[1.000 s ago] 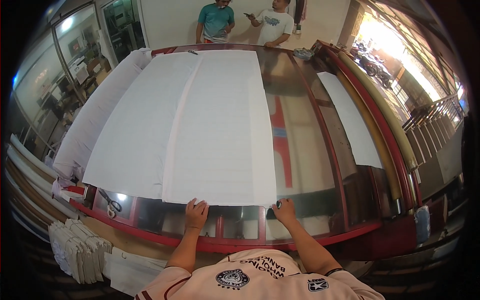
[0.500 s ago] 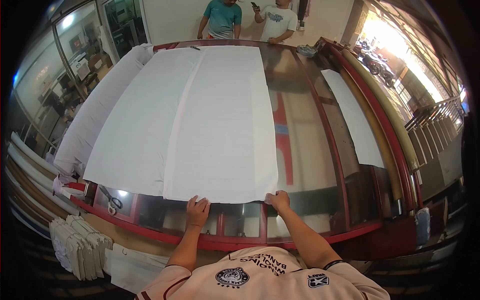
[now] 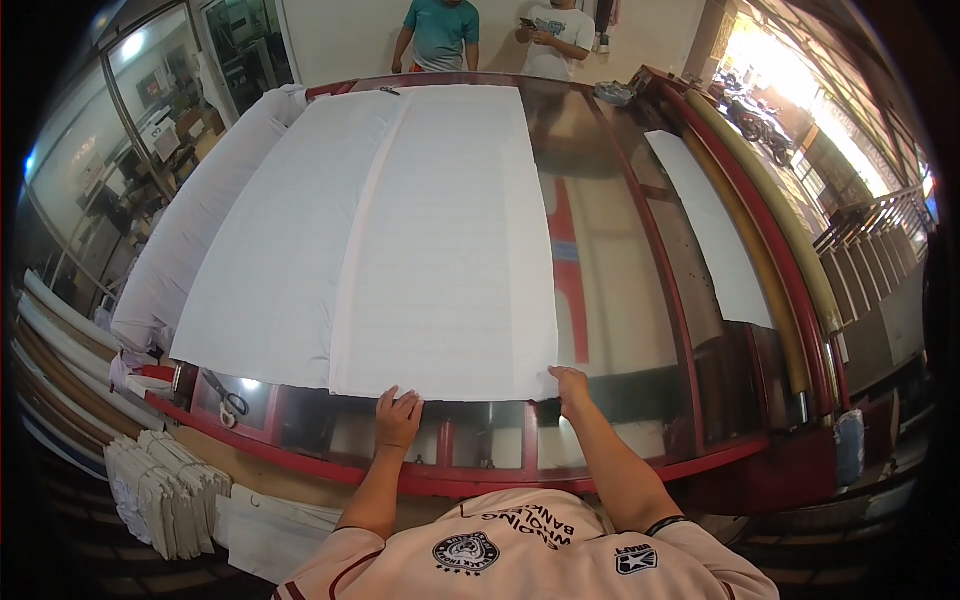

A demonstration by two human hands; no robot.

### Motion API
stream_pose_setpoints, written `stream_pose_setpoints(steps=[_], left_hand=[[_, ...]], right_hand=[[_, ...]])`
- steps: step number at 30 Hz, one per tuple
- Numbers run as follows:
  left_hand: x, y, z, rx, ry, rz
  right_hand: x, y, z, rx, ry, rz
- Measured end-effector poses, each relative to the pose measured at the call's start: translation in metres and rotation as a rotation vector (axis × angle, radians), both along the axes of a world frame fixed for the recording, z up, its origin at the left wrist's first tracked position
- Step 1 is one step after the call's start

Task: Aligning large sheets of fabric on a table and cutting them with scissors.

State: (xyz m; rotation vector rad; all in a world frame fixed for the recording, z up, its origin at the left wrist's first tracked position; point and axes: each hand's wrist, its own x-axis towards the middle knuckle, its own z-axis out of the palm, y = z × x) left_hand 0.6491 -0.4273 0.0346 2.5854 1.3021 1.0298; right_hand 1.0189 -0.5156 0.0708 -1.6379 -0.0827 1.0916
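Observation:
A wide white fabric sheet (image 3: 270, 240) is spread over a glass-topped table with red framing. On its right part lies a smoother white panel (image 3: 450, 250), with a raised lengthwise fold along its left side. My left hand (image 3: 399, 418) rests at the near edge of this panel, fingers apart and lying on the fabric. At the near right corner, my right hand (image 3: 573, 390) has its fingers closed at the panel's edge, seemingly pinching it; the fingertips are small and partly hidden. Scissors (image 3: 230, 398) lie on the glass near the left corner.
A thick white fabric roll (image 3: 205, 215) runs along the left side. Long rollers (image 3: 745, 230) and a white strip (image 3: 710, 230) line the right. Stacked folded bundles (image 3: 165, 495) stand below left. Two people (image 3: 440, 35) stand beyond the far edge, one holding a phone.
My right hand has shifted slightly up and right around the panel's corner. My left hand stays at the near edge. The person with the phone has lowered it and now holds it with both hands.

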Motion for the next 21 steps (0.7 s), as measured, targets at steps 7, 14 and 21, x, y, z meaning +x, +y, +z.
stream_pose_setpoints(steps=[7, 14, 21], left_hand=[[0.000, -0.001, 0.000, -0.011, 0.011, 0.010], [0.000, 0.000, 0.000, -0.008, -0.016, 0.005], [-0.001, -0.003, 0.000, -0.010, -0.011, 0.012]], right_hand=[[0.002, -0.010, 0.002, -0.008, -0.032, 0.017], [0.007, -0.012, -0.004, 0.071, -0.135, 0.037], [0.004, -0.016, 0.004, 0.029, -0.140, 0.029]])
